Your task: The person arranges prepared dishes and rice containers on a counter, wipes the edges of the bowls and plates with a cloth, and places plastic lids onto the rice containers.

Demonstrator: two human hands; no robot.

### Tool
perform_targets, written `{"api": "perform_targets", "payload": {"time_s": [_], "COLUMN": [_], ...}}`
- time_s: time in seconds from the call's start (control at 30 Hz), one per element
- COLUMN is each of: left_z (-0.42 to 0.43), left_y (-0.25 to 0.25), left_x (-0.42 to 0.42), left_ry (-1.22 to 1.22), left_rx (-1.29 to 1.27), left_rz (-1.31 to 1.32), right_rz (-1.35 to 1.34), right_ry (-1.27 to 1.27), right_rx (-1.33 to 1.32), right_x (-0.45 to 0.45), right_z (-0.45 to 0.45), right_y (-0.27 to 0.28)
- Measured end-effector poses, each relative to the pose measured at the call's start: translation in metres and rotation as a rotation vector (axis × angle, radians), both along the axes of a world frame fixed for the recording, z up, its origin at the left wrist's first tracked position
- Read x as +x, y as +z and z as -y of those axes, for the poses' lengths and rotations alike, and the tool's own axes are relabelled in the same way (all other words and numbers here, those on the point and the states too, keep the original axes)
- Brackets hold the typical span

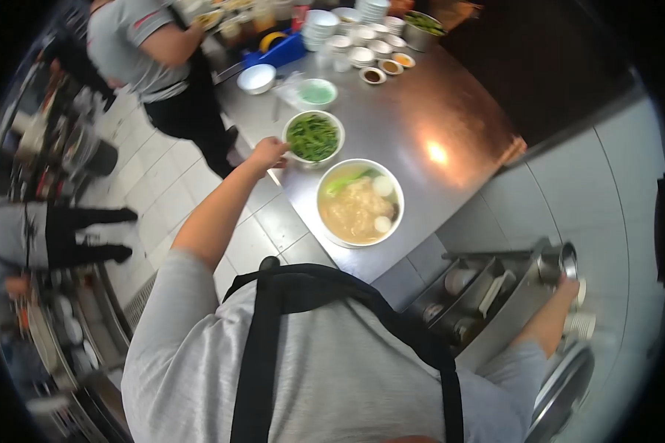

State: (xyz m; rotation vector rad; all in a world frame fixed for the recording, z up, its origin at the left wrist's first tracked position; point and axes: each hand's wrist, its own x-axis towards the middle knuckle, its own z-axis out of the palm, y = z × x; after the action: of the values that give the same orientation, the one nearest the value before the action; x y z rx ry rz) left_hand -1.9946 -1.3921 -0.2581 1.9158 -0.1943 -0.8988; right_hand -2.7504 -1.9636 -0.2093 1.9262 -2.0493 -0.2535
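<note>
My left hand (268, 153) is closed at the left rim of a white bowl of green vegetables (315, 138), which rests on the steel table. Nearer to me on that table stands a larger white bowl of soup (360, 203), holding pale noodles or dumplings, leafy greens and round white pieces; neither hand touches it. Far to the right, my right hand (567, 289) is closed at the lower edge of a round metal pot (556, 263) beside the sunken steel bins. Its fingers are partly hidden and small in view.
Bowl stacks (321, 29), sauce dishes (373, 75) and a blue tray (277, 53) crowd the far end of the steel table (414, 133). A green bowl (317, 92) sits behind the vegetables. Steel bins (469, 295) lie at right. Two co-workers (137, 55) stand at left.
</note>
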Motion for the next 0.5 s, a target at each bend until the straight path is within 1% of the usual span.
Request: {"api": "perform_targets", "payload": {"time_s": [0.07, 0.1, 0.17, 0.2, 0.27, 0.33, 0.37, 0.4, 0.43, 0.47, 0.5], "left_z": [0.006, 0.010, 0.012, 0.007, -0.019, -0.063, -0.090, -0.121, -0.156, -0.193, -0.232], "left_y": [0.006, 0.006, -0.002, 0.007, 0.002, 0.033, 0.031, 0.023, 0.030, 0.037, 0.035], "left_x": [-0.012, -0.013, -0.016, -0.022, -0.019, -0.028, -0.026, -0.022, -0.026, -0.034, -0.040], "left_ry": [0.047, 0.074, 0.216, 0.267, 0.327, 0.316, 0.322, 0.345, 0.361, 0.370, 0.406], "left_rx": [-0.024, -0.003, -0.049, -0.079, -0.188, -0.218, -0.265, -0.252, -0.240, -0.228, -0.197], "left_rz": [0.026, 0.050, 0.100, 0.095, 0.076, 0.127, 0.165, 0.218, 0.242, 0.265, 0.315], "right_rz": [0.324, -0.264, -0.605, -0.335, 0.232, 0.189, 0.179, 0.107, 0.144, 0.172, 0.518], "right_ry": [-0.149, 0.156, 0.258, 0.070, -0.286, -0.180, -0.128, -0.057, 0.043, 0.151, 0.327], "right_rx": [-0.081, 0.141, 0.178, 0.026, -0.236, -0.475, -0.595, -0.729, -0.844, -0.951, -1.077], "right_x": [0.001, 0.010, 0.021, 0.024, 0.022, -0.019, -0.012, 0.019, 0.055, 0.107, 0.159], "right_z": [0.010, -0.006, -0.026, -0.029, -0.031, -0.022, -0.017, -0.037, -0.081, -0.146, -0.204], "right_y": [0.002, 0.024, 0.046, 0.046, 0.042, 0.048, 0.058, 0.081, 0.108, 0.145, 0.178]}}
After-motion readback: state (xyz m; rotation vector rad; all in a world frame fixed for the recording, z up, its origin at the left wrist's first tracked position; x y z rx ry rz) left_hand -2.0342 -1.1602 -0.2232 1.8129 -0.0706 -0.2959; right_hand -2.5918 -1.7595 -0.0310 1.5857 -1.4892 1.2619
